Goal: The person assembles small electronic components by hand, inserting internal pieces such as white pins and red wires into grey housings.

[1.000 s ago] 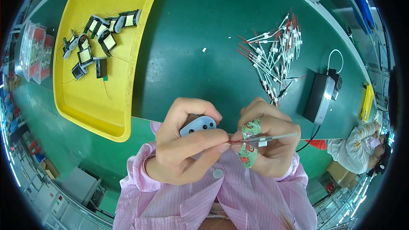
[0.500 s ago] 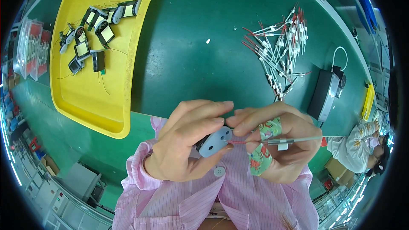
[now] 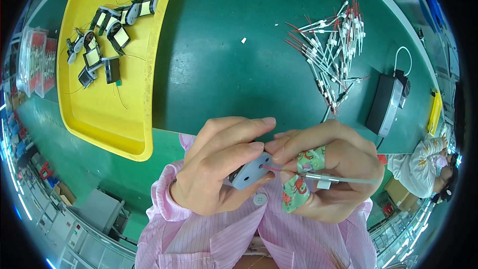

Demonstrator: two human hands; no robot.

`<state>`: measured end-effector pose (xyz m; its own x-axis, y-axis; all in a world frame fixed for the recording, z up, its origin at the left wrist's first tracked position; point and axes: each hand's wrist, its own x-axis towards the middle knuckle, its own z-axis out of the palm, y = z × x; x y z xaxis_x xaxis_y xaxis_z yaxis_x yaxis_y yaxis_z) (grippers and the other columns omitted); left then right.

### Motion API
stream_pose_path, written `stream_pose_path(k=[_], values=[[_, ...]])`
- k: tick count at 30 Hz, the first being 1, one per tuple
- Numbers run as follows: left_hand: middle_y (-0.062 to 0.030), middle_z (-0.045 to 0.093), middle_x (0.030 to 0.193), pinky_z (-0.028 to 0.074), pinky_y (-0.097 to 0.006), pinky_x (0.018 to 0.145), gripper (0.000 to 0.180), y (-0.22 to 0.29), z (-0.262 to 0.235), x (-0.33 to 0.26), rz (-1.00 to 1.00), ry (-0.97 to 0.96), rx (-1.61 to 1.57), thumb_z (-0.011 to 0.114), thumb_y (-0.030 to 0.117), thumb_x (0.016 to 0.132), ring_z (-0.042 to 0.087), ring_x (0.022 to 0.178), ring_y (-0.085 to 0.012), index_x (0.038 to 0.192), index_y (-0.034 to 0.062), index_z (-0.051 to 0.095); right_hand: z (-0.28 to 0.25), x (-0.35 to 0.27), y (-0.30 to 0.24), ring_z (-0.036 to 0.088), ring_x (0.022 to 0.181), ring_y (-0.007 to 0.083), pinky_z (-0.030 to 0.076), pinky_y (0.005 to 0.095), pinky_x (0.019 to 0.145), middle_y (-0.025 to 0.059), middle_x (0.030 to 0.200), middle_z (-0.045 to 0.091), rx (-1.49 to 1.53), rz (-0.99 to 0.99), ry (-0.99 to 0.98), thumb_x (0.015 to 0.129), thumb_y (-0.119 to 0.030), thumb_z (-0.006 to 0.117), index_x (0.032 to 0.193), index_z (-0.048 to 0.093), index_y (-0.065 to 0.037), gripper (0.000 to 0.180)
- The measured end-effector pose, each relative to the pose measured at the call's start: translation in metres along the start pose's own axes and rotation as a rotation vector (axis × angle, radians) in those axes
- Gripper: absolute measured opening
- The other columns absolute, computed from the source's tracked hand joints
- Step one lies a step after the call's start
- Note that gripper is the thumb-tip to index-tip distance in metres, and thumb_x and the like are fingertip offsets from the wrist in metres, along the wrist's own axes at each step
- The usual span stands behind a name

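My left hand [image 3: 219,167] grips a small black part with a rounded grey end cap [image 3: 250,172]; the cap has several holes. Between the thumb and fingers of my right hand [image 3: 331,169] is a thin cable [image 3: 348,180] with red wire ends and a small white tag. Those red wires [image 3: 271,168] reach to a hole in the cap; whether their tips are inside I cannot tell. Patterned green tape wraps two of my right fingers. Both hands are close together in front of my pink striped shirt, at the table's near edge.
A yellow tray [image 3: 150,94] at the left holds several similar black parts [image 3: 112,71] with thin wires. Many red-ended cables [image 3: 341,40] lie piled at the right, near a black and grey box [image 3: 386,104]. Clear plastic boxes [image 3: 37,62] stand far left. Another person [image 3: 418,172] sits at the right.
My right hand has moved slightly toward the cap, and the cable tilts more. Less red wire shows between fingers and cap. The whole view has shifted a little.
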<state>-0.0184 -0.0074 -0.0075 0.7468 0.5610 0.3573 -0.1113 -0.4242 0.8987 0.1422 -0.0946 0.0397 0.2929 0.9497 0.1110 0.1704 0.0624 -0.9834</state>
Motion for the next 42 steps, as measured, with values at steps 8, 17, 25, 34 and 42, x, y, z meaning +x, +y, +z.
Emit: stream_pose_path(k=[8,17,25,34,42], values=[[-0.0290,0.060,0.110,0.049,-0.034,0.073,0.043,0.001,0.000,-0.001,0.006,0.005,-0.009,0.071,0.007,0.080,0.058,0.091,-0.0304,0.113,0.0017,0.044,0.000,0.001,-0.001,0.068,0.070,0.0266,0.060,0.0402,0.070,0.0213,0.081,0.064,-0.057,-0.044,-0.036,0.068,0.003,0.075,0.073,0.061,0.007,0.015],[-0.0297,0.060,0.109,0.049,-0.034,0.073,0.040,-0.002,0.000,-0.003,0.021,-0.007,-0.027,0.070,0.010,0.082,0.058,0.090,-0.0296,0.112,0.0010,0.045,0.003,0.001,-0.001,0.069,0.069,0.0262,0.060,0.0374,0.067,0.0216,0.082,0.065,-0.102,-0.105,-0.023,0.066,0.004,0.076,0.070,0.060,0.007,0.016],[-0.0274,0.063,0.106,0.049,-0.034,0.073,0.036,0.001,0.001,-0.002,-0.003,0.003,0.018,0.071,0.012,0.082,0.060,0.087,-0.0289,0.107,0.0008,0.048,0.002,0.003,-0.005,0.069,0.068,0.0239,0.059,0.0316,0.065,0.0181,0.081,0.066,-0.247,-0.125,-0.037,0.063,0.005,0.076,0.072,0.062,0.004,0.016],[-0.0283,0.059,0.108,0.052,-0.039,0.071,0.053,0.003,-0.004,0.004,0.064,-0.039,0.136,0.075,0.003,0.067,0.060,0.088,-0.0362,0.111,-0.0124,0.052,0.006,0.007,0.002,0.064,0.058,0.0190,0.050,0.0244,0.050,0.0176,0.084,0.064,-0.348,-0.269,-0.062,0.062,0.000,0.078,0.075,0.063,0.003,0.021],[-0.0232,0.055,0.109,0.044,-0.040,0.079,0.060,0.007,-0.009,0.006,-0.054,-0.054,0.201,0.074,0.005,0.059,0.055,0.092,-0.0344,0.114,-0.0112,0.054,-0.009,0.005,-0.006,0.056,0.052,0.0118,0.040,0.0210,0.043,0.0141,0.075,0.062,-0.250,-0.133,-0.087,0.065,-0.002,0.075,0.085,0.068,0.004,0.023]])
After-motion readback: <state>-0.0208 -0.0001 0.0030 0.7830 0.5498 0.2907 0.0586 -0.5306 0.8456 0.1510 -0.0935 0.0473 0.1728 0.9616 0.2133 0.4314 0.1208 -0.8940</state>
